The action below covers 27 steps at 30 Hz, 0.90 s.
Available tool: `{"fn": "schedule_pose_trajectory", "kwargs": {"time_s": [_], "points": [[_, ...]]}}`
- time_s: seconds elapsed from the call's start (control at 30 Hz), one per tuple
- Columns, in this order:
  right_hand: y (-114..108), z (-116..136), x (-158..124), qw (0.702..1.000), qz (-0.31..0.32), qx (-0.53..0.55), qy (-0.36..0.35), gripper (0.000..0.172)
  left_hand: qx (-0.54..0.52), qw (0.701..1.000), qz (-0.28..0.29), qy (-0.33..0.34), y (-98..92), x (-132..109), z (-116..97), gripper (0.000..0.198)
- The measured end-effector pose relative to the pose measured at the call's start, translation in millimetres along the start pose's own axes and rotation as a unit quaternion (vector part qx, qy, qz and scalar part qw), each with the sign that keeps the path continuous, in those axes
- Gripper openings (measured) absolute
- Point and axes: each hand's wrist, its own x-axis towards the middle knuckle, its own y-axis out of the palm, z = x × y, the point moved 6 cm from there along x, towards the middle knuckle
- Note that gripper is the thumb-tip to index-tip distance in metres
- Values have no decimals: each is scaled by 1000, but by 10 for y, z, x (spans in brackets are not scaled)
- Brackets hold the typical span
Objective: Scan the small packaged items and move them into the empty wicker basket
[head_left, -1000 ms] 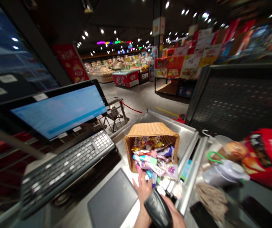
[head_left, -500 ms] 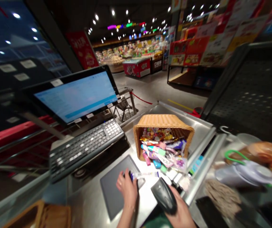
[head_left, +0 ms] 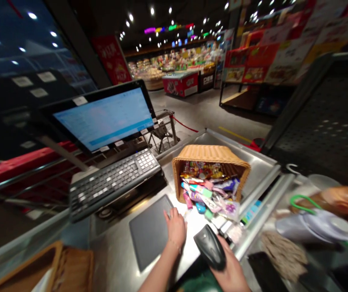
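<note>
Head view: tipped wicker basket (head_left: 211, 153) holds small colourful packets (head_left: 207, 188).

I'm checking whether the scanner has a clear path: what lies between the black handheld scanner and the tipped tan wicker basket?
The head view shows spilled, colourful small packets between the black handheld scanner and the tan wicker basket.

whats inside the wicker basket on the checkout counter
The wicker basket lies tipped with its mouth toward the camera, full of small, colourful snack and candy packets, some spilling onto the steel counter. The front packets hide whatever lies deeper inside.
</note>
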Motion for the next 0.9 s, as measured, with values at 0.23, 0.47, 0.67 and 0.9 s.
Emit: {"fn": "schedule_pose_trajectory", "kwargs": {"time_s": [0.23,0.47,0.67,0.9], "points": [[-19,141,38,999,14,27,12,46,16,993,-48,102,-132,-46,429,30],[60,205,10,999,-15,47,-15,43,31,967,32,250,25,203,372,20],[115,213,15,999,-5,48,-16,43,3,988,27,151,82,37,497,36],[226,135,102,995,82,40,-31,47,-53,996,22,76,148,-110,322,32]]}}
